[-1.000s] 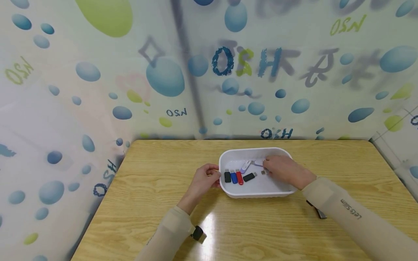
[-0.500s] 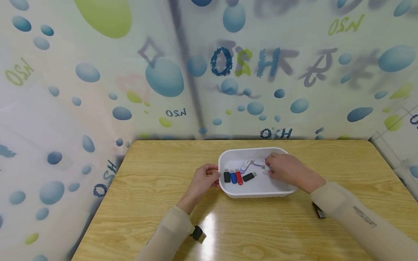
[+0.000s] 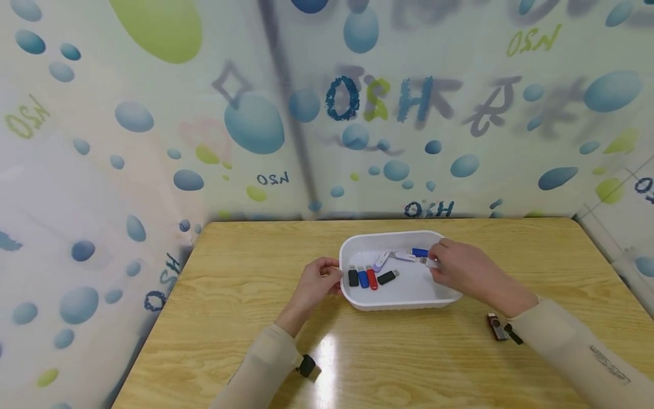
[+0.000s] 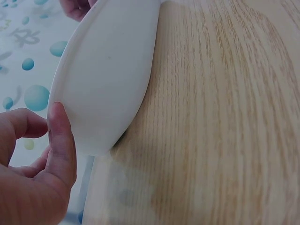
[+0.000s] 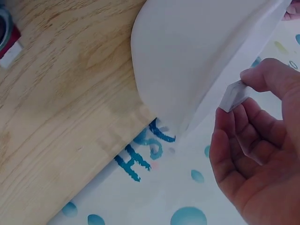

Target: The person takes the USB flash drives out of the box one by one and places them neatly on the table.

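In the head view a white plastic tub [image 3: 403,305] stands on the table with several USB sticks inside. My left hand [image 3: 318,284] pinches the tub's left rim between thumb and fingers. Over the tub's right end, my right hand [image 3: 462,267] pinches a white USB stick [image 3: 431,263] by its body, metal plug pointing left. The right wrist view shows the same white stick [image 5: 234,96] between thumb and fingertips. Along the left side stand a black stick [image 3: 353,277], a blue stick [image 3: 363,278] and a red stick [image 3: 372,279] in a row.
Another black stick [image 3: 386,278], two white-and-lilac sticks and a second blue stick [image 3: 420,252] lie farther right in the tub. On the table [image 3: 245,261], a dark red swivel USB stick [image 3: 496,327] lies near my right sleeve. A printed curtain [image 3: 306,113] hangs behind.
My right hand has drawn right and slightly toward me with the white stick, uncovering the blue one at the back. My left hand keeps its hold on the tub.
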A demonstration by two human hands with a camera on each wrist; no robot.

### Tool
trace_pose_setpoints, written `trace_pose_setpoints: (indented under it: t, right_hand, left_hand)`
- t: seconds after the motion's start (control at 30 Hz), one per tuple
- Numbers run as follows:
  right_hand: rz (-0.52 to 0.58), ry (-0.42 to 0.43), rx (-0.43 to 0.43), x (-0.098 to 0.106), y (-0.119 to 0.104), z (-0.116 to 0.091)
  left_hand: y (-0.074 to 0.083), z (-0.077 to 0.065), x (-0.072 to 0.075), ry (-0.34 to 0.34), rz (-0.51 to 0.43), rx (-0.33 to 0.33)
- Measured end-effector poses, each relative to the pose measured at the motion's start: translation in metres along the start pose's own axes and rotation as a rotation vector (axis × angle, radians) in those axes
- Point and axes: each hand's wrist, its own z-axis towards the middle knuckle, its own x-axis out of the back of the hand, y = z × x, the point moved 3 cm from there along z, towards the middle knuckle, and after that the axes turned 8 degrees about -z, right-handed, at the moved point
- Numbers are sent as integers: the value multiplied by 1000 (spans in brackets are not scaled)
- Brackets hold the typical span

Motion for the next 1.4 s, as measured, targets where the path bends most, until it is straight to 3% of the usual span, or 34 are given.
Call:
trace_pose_setpoints:
  t: [0.53,0.8,0.9,1.1,1.27,1.4]
  right_hand:
    - [146,76,-182,13,50,-48]
    - [211,42,-297,8,72,-74]
    - [240,11,-341,7,81,-86]
    - [235,-13,-395,-2,101,-109]
    - [240,-46,-452,-15,115,-129]
    - [215,-37,-513,-26,125,-143]
  left_hand:
    - [-1,1,1,-1,-3,-11]
    - [0,0,1,-10,-15,-14]
    - [10,-7,-2,-18,-9,-2]
    - [29,-23,-5,-23,-4,-7]
    - [28,-21,-5,-20,-1,-1]
    - [16,-11,-3,-24,-8,1]
